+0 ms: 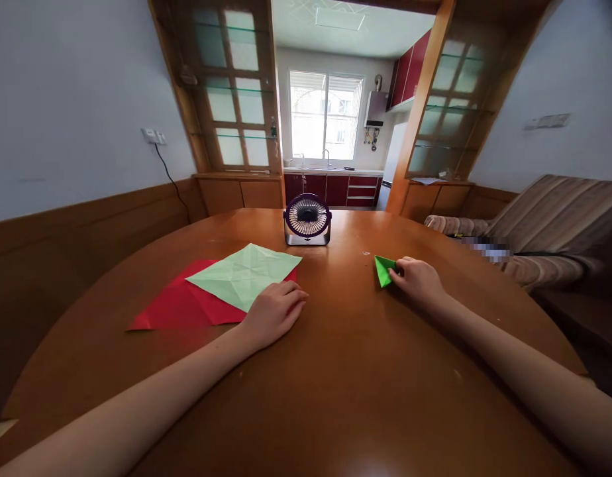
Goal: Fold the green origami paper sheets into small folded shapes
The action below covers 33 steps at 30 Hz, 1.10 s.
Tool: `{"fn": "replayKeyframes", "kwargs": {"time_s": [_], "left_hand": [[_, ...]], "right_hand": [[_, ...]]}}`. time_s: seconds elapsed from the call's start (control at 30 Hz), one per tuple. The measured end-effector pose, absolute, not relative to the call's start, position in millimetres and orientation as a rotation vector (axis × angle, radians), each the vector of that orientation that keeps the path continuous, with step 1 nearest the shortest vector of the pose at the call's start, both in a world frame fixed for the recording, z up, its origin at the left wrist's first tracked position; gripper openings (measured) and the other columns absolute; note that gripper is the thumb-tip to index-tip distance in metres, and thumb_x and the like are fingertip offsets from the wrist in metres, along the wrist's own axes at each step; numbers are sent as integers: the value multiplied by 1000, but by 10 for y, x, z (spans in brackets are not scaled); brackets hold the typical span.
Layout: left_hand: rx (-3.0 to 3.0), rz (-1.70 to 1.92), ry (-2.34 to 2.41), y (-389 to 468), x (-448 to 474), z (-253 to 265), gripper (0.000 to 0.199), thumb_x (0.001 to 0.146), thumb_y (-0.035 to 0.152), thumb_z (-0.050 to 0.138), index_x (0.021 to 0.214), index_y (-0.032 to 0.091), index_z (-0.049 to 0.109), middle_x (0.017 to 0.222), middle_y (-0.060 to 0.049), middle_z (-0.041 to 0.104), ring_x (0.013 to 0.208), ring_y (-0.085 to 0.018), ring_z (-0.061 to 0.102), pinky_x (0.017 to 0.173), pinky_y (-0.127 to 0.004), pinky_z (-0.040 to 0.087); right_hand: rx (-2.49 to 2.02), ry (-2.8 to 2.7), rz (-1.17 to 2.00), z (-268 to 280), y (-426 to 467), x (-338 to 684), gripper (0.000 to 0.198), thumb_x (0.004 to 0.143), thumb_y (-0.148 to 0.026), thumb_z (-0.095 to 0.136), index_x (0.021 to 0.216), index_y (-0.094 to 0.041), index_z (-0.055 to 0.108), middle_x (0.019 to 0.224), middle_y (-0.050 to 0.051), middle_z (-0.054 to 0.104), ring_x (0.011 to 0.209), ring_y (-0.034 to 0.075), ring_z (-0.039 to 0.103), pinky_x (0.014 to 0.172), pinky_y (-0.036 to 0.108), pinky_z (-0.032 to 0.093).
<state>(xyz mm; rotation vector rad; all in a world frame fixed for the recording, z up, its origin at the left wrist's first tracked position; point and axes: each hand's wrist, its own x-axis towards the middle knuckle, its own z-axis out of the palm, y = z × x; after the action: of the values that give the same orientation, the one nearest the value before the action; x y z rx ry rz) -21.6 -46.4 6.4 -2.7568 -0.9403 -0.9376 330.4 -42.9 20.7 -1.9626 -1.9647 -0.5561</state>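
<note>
My right hand (pixel 418 278) pinches a small bright green folded paper (pixel 384 270), pointed at its corners, at the right of the table. My left hand (pixel 277 307) lies on the tabletop with loosely bent fingers and nothing visible in them. It rests over the near right edge of two creased sheets. The upper one is a pale green paper sheet (pixel 244 271), criss-crossed with fold lines. Under it, a red paper sheet (pixel 179 305) sticks out to the left and front. Part of the red sheet is hidden by the green one and by my hand.
A small dark purple fan (pixel 306 217) on a metal stand faces me from the far side of the round wooden table (pixel 326 384). A striped armchair (pixel 559 212) stands at the right. Beyond the table are glass-shelved cabinets (pixel 236 93) and a kitchen window (pixel 326 116).
</note>
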Motion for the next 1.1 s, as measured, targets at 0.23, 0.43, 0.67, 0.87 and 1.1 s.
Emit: {"fn": "replayKeyframes", "kwargs": {"time_s": [0.23, 0.43, 0.67, 0.87, 1.1], "left_hand": [[-2778, -924, -945, -447, -218, 45, 24, 93, 22, 44, 97, 18, 67, 97, -7, 67, 87, -20, 63, 77, -33, 49], [-2796, -932, -948, -450, -213, 46, 24, 93, 22, 44, 95, 18, 68, 95, -7, 67, 86, -19, 63, 78, -32, 48], [-2808, -896, -952, -445, -223, 54, 25, 94, 22, 44, 95, 18, 68, 94, -7, 67, 85, -19, 63, 76, -32, 48], [-2795, -897, -966, -448, -223, 53, 25, 94, 22, 44, 95, 18, 68, 95, -6, 67, 86, -19, 63, 77, -32, 48], [-2673, -879, -888, -419, -316, 127, 25, 95, 22, 43, 98, 18, 67, 95, -6, 67, 86, -19, 63, 77, -33, 49]], "right_hand": [[-2243, -1877, -503, 156, -317, 3552, 32, 88, -38, 48, 75, -16, 67, 86, 10, 69, 78, 21, 62, 55, 28, 26], [-2326, -1797, -434, 163, -296, 3656, 33, 86, -40, 49, 77, -16, 69, 85, 11, 71, 79, 23, 65, 52, 28, 27], [-2336, -1797, -394, 199, -311, 3703, 31, 84, -41, 51, 78, -16, 70, 86, 11, 71, 81, 23, 65, 51, 28, 28], [-2328, -1806, -420, 197, -322, 3713, 32, 84, -43, 51, 78, -17, 69, 87, 10, 71, 79, 23, 64, 54, 27, 29], [-2077, -1810, -904, 265, -359, 3696, 44, 91, -47, 41, 82, -12, 65, 89, 13, 64, 70, 22, 58, 61, 32, 33]]}}
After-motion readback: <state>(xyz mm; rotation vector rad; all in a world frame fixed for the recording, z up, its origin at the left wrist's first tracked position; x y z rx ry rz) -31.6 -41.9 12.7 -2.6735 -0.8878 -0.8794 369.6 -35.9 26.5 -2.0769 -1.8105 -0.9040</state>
